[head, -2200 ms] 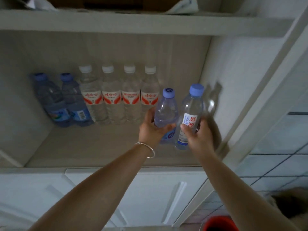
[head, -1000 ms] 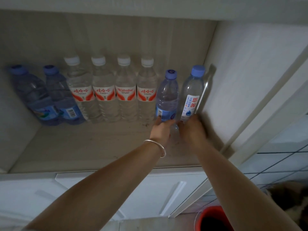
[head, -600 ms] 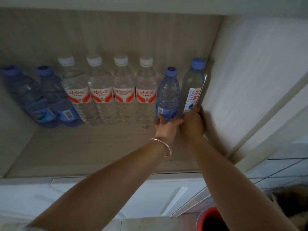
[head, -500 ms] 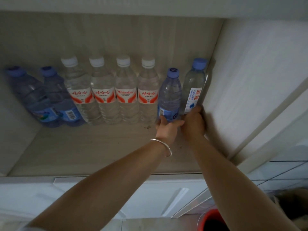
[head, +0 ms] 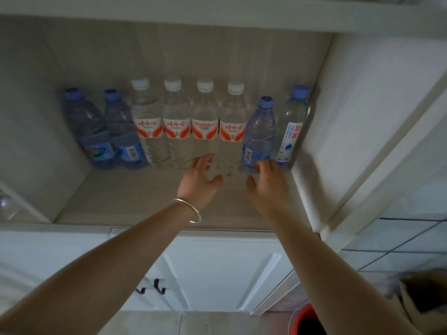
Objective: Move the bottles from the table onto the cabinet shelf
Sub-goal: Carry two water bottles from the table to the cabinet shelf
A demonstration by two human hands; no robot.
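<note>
Several water bottles stand in a row at the back of the cabinet shelf [head: 135,201]. At the right end are a blue-tinted bottle [head: 260,131] and a clear bottle with a white label and blue cap [head: 291,126], close to the right wall. Left of them stand several white-capped bottles with red labels [head: 203,122], then two blue bottles [head: 106,131]. My left hand [head: 199,181], with a silver bangle on the wrist, hovers with relaxed fingers in front of the red-label bottles and holds nothing. My right hand [head: 266,184] is open just below the blue-tinted bottle, fingertips near its base.
A white shelf board [head: 217,18] runs overhead. Below the shelf are white cabinet doors [head: 217,269] with two black handles [head: 151,288]. A red bucket [head: 307,322] stands on the floor at lower right, beside a tiled wall [head: 399,243].
Both hands have let go of the two right-end bottles and drawn back toward me. My left hand has shifted left. The two bottles now stand alone in the row.
</note>
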